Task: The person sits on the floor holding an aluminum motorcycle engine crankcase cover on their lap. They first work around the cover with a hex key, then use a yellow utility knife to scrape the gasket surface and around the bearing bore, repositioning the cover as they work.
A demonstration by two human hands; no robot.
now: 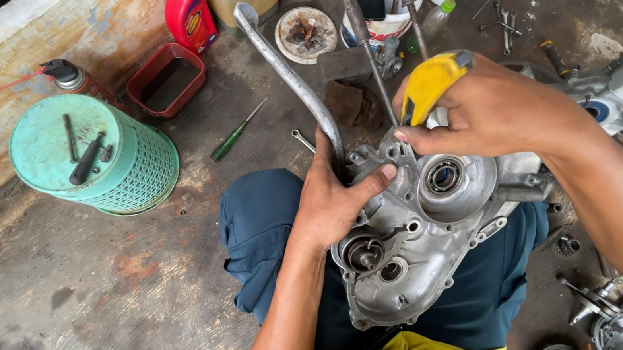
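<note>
Two hands work a grey engine casing (416, 241) resting on the lap: left hand (330, 196) clasps its bent lever (290, 73); right hand (495, 110) grips a yellow-handled tool (428, 83) closed. Probable step: prying; next, steady leverage. Beyond: green screwdriver (235, 133), teal basket (96, 155).

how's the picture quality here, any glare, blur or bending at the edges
Head view: soft, even daylight, with only faint shadows. The engine cover shows mild shine but no harsh glare. Both hands, left and right, look sharp. The wide lens bends the edges, and the green basket leans outward.
</note>
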